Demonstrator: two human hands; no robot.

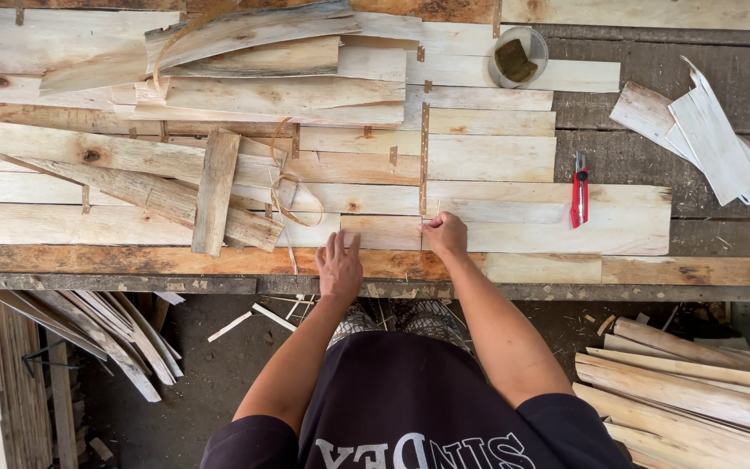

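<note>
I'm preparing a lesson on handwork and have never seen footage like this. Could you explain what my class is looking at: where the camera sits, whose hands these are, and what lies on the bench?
There is one picture, taken by a camera worn on a person's head, looking straight down. No machine is involved: both hands are the wearer's own. The left hand lies flat, fingers spread, on a sheet of thin pale wood strips joined side by side on a workbench. The right hand is closed, pinching at a seam between strips; what it pinches is too small to tell. Loose, rougher strips are piled to the left. A red utility knife and a small clear cup lie to the right.
</note>
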